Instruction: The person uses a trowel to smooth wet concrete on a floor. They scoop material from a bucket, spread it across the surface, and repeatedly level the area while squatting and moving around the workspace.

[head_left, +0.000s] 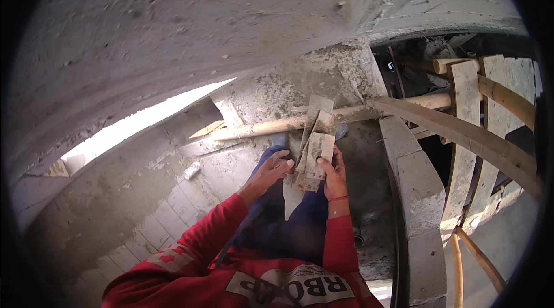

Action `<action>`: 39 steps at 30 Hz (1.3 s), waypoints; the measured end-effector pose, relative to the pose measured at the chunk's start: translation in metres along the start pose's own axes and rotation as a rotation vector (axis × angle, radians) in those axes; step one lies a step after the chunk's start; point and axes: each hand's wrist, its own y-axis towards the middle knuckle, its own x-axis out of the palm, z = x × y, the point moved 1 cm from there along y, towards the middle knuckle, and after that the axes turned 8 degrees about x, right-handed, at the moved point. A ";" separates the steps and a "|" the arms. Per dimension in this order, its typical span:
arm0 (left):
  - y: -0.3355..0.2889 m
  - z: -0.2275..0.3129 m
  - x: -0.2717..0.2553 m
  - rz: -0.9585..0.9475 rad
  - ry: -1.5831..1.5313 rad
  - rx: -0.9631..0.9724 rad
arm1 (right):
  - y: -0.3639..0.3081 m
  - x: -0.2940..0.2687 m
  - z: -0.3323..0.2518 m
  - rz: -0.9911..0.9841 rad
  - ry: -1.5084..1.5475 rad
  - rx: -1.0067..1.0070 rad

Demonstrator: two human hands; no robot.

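Observation:
A fanned stack of short, flat wooden board pieces [319,147] is in front of my body, dirty and stained with what looks like mortar. My right hand [334,177] grips the stack at its near right side, the thumb lying on the top piece and the fingers at the edge. My left hand [270,172] is just left of the stack, its fingers loosely spread and holding nothing. Whether its fingertips touch the pieces' edge I cannot tell. Both arms wear red sleeves, and a thin red band circles the right wrist.
A bamboo pole [259,128] lies crosswise beyond my feet. To the right, a block wall edge [412,187] borders an opening with bamboo and plank scaffolding [465,117]. A rough plastered wall [190,25] looms ahead. A small white object [192,170] lies at left.

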 end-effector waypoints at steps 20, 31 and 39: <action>-0.210 -0.377 -0.088 0.255 0.648 -0.111 | -0.045 -0.076 0.070 0.338 -0.920 -0.021; -0.375 -0.514 -0.258 0.862 -0.298 -0.275 | -0.071 0.136 0.250 -0.010 -1.174 0.047; -0.552 -0.418 -0.640 1.720 1.159 -0.050 | 0.004 0.232 0.355 -0.040 -1.399 0.130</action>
